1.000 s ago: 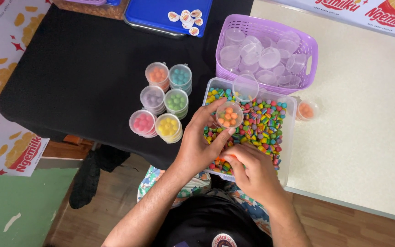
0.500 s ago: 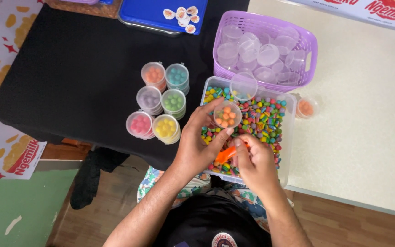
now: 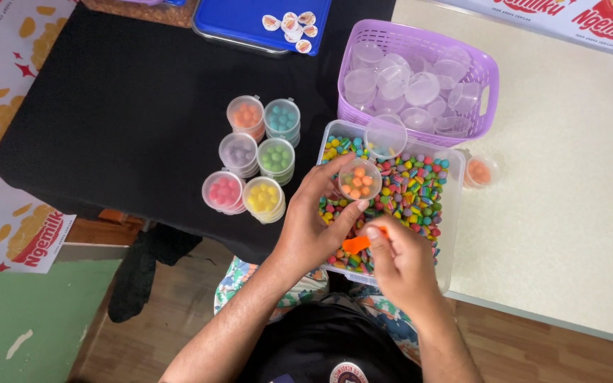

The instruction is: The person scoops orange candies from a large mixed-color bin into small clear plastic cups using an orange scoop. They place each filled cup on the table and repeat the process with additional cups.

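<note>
my left hand (image 3: pixel 311 225) grips a small clear plastic cup of orange candies (image 3: pixel 359 179); my right hand (image 3: pixel 400 261) pinches an orange scoop (image 3: pixel 355 245) over the clear tub of mixed candies (image 3: pixel 455 213).

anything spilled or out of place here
Nothing spilled. One small cup of orange candies sits alone right of the candy tray, apart from the six sorted cups on the black cloth.

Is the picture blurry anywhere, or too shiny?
Head view: even, soft light and mostly sharp; the candies in the tray look crisp, the right hand is slightly soft, and the clear cups in the purple basket show only faint shine.
</note>
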